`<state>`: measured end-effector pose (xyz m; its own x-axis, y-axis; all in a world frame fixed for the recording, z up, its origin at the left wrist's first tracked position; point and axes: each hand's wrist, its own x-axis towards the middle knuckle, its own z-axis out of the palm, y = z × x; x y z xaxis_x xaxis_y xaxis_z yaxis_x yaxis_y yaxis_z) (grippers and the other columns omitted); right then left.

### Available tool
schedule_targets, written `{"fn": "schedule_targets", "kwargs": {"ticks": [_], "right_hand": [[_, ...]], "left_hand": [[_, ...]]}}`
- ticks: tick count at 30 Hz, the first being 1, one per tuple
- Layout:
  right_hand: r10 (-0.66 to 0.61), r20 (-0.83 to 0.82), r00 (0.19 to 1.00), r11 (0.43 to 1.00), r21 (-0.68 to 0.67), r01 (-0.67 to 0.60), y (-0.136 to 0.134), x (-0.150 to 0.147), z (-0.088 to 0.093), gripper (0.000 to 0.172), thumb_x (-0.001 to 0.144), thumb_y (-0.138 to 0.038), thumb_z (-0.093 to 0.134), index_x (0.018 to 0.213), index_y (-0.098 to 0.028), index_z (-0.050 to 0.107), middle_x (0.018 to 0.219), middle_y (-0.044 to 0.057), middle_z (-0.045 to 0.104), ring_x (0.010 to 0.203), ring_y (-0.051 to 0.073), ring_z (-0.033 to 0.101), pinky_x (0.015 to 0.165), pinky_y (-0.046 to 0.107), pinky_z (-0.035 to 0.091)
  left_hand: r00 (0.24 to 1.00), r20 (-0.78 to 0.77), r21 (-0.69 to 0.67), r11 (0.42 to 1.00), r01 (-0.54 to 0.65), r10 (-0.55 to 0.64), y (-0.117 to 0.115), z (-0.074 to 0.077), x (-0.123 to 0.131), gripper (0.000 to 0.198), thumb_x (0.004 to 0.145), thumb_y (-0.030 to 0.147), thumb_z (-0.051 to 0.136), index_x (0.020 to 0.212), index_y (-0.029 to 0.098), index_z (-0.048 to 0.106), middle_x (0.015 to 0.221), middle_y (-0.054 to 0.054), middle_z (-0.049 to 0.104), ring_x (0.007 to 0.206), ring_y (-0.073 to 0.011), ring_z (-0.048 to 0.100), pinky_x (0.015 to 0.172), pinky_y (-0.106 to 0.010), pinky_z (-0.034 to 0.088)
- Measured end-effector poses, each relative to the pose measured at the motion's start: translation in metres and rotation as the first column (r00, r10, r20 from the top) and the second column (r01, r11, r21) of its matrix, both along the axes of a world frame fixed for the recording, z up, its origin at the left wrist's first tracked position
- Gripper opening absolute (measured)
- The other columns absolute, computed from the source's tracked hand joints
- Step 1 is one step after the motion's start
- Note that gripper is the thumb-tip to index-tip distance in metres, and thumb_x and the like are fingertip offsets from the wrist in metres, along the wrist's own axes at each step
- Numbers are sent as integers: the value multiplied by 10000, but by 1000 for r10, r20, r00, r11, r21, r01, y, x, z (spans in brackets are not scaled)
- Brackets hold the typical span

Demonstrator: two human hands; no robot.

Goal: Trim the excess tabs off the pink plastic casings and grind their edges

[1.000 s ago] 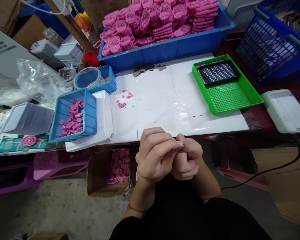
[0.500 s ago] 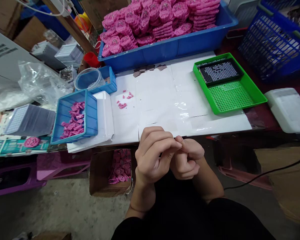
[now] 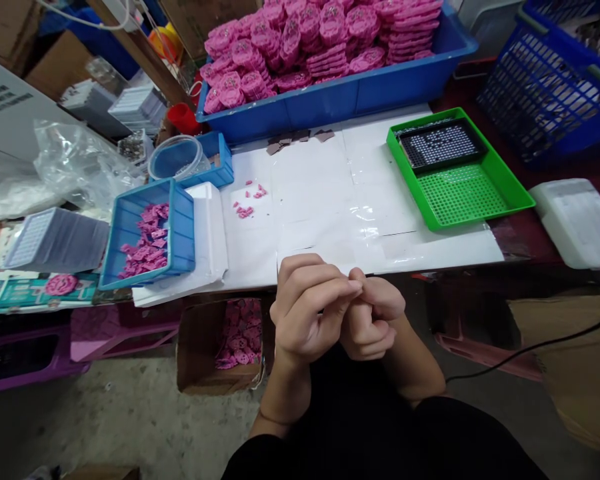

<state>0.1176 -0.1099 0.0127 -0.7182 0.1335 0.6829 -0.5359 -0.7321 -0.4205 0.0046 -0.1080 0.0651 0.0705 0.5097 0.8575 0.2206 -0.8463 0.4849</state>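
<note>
My left hand (image 3: 307,307) and my right hand (image 3: 373,317) meet in front of the table's front edge, fingertips touching. The left fingers curve over and pinch against the thumb. On the right, the fingers are curled in, with thumb and forefinger pressed together at the left fingertips. Whatever they pinch, if anything, is hidden or too small to make out. Beyond them lies the white table covering (image 3: 315,193). Small pink pieces (image 3: 245,211) are scattered on its left part, and brown flat scraps (image 3: 285,141) lie along its back.
A blue bin (image 3: 330,100) heaped with pink parts stands at the back. Left is a smaller blue bin (image 3: 183,230) of pink pieces; right, a green tray (image 3: 510,197) holding a black mesh tray (image 3: 443,143). A cardboard box (image 3: 195,373) sits below the table edge.
Both hands stay pinched together in nearly the same place, the right a touch further left. Nothing on the table has visibly moved; the view has shifted very slightly.
</note>
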Motion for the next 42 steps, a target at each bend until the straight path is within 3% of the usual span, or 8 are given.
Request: {"fn": "schedule_targets", "kwargs": {"ticks": [14,19,21,24,26,28,35,42], "right_hand": [[149,252,956,988,2,-154,1,7,-10,836,807,-953,48,517,-242,379,349,9,339,336,109,396,382,235,474],[-184,129,974,981,-31,190,-4,19,2,817,939,-857,134,590,-205,482,377,-1,402,321,103,420,364,197,430],[-480,115,870,865,-101,491,-9,33,11,654,1062,-664,238,727,-195,546,426,-31,460,292,72,389,348,151,374],[-820,264,508,469,-201,860,-17,65,23,204,1077,-314,461,913,-216,532,556,-96,532,243,0,247,314,95,254],[-907,305,288,209,-268,941,-18,87,25,105,1008,-191,572,935,-216,500,666,-98,583,256,-27,197,286,88,225],[-940,298,166,60,-335,940,-18,104,26,165,958,-147,631,920,-212,484,721,-81,604,278,-26,198,257,97,231],[-837,526,-147,-227,-90,970,-15,113,34,317,935,-266,693,771,-234,424,515,-132,257,270,31,67,266,200,138],[-699,636,-328,-308,146,940,-3,113,23,386,942,-389,666,704,-215,418,441,-98,240,337,73,260,356,193,310]], "left_hand": [[992,-49,-24,994,111,-112,-1,0,-4,73,968,135,652,934,198,665,811,-14,680,770,-157,621,707,-327,569],[994,-9,-95,989,110,-112,-3,-6,3,73,956,128,661,983,195,666,847,-24,670,811,-165,624,727,-330,571],[992,18,-149,980,130,-128,-3,-10,5,65,977,159,638,1024,192,668,873,-35,666,842,-173,631,750,-337,571],[985,33,-223,959,173,-170,-2,-12,8,101,1000,182,601,1082,194,657,914,-45,669,877,-174,641,783,-336,567],[981,12,-280,941,190,-194,-1,-12,12,99,993,171,606,1079,195,650,932,-50,670,894,-172,646,802,-332,568],[975,-6,-337,919,206,-221,0,-14,18,86,987,176,616,1065,198,647,950,-60,671,918,-179,653,827,-340,574],[933,-25,-518,803,294,-358,13,-32,37,99,994,228,617,1089,211,640,1032,-77,697,997,-201,657,910,-379,574],[829,-331,-550,806,219,-451,46,-29,26,133,1017,322,593,1095,225,636,1078,-78,706,1045,-232,658,957,-398,552]]}}
